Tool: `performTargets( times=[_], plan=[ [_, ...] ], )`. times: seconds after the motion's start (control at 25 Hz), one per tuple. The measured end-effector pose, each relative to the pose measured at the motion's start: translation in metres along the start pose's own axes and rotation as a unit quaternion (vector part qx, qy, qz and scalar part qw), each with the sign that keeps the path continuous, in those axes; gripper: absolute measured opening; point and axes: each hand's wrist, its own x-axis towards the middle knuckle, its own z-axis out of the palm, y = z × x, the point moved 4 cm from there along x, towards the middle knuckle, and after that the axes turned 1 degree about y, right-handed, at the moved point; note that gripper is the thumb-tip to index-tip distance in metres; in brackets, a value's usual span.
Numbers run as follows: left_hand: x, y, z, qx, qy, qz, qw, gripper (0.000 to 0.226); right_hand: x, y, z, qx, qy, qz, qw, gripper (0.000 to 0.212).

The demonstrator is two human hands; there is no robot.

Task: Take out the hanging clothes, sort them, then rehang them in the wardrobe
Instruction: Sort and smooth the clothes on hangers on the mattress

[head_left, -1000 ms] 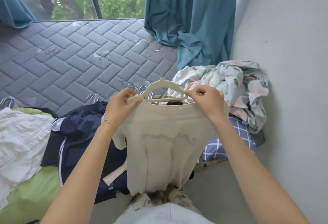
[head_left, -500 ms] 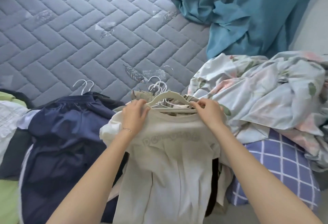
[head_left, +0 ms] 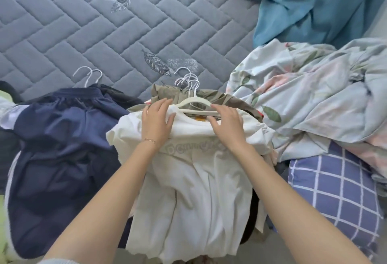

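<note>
Had cream cotton T-shirt (head_left: 192, 180) on white plastic hanger (head_left: 194, 104) lying atop the middle clothes pile, both hands flat on it.

Noted at left a navy blue fabric garment (head_left: 62, 138) spread on the grey quilted mattress (head_left: 104, 23), two white hanger hooks (head_left: 90, 77) poking out above it. Saw left hand (head_left: 157, 121) resting on the T-shirt's shoulder, fingers straight, gripping nothing, thin bracelet (head_left: 149, 139) at the wrist. Saw right hand (head_left: 227, 125) likewise flat, fingers straight across the hanger's lower bar and the collar, no grip. Spotted olive-khaki jacket (head_left: 232, 100) just under and behind the T-shirt. Logged at right a crumpled floral bedsheet (head_left: 303, 96) over a blue checked pillow (head_left: 335, 190), teal curtain (head_left: 314, 2) bunched top right.
</note>
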Motion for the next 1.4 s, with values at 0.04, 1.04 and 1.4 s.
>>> performTargets(
  times=[0.04, 1.04, 1.4],
  plan=[
    [-0.010, 0.008, -0.016, -0.002, 0.008, 0.013, 1.000, 0.040, -0.009, -0.014, -0.009, 0.002, 0.000, -0.016, 1.000, 0.042],
    [-0.536, -0.182, -0.463, -0.011, 0.224, -0.337, 0.915, 0.051, -0.413, -0.493, 0.063, -0.018, -0.211, -0.363, 0.907, 0.056],
    [-0.588, -0.318, -0.558, -0.023, 0.272, -0.385, 0.882, 0.049, -0.452, -0.621, 0.137, -0.014, -0.216, -0.401, 0.890, 0.057]
  ],
)
